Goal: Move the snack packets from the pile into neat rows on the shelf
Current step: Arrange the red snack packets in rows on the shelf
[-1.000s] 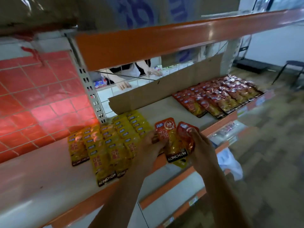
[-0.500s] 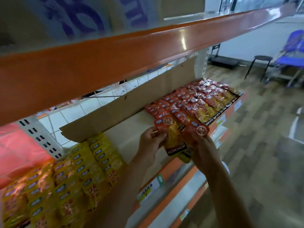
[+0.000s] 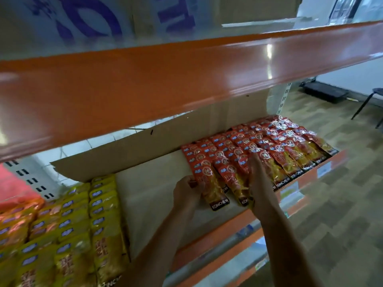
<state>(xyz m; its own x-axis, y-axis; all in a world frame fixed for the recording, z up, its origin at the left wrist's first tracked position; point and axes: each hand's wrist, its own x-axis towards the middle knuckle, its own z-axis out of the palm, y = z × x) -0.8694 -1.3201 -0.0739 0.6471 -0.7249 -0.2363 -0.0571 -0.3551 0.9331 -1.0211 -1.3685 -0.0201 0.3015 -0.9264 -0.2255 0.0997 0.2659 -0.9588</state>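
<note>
Shelf (image 3: 157, 193): orange front edge, cardboard backing (image 3: 165, 150) along the rear.

Right end: red snack packets (image 3: 279, 146) lie in overlapping rows from the backing to the front edge, labels toward the front. They look tidy.

Left end: yellow packets (image 3: 103, 214) also lie in rows, but this area is blurred. A bare strip of shelf separates the 2 blocks.

Step in hand: 2 more red packets are going on at the left side of the red block, near the front edge.
- Left hand (image 3: 186, 193) pinches the left edge of the outermost packet (image 3: 213, 189), fingers curled round it.
- Right hand (image 3: 259, 179) lies with fingers stretched flat on the neighbouring packet (image 3: 234, 183), pressing it down. The thumb is hidden, so I cannot tell whether it also grips.

Judgement: the task is well along, since most of the red block is placed. These 2 packets sit slightly skew and forward of their neighbours, so they probably need squaring up. The pile is not in view, so what is left cannot be counted. The bare strip has room for further rows.
</note>
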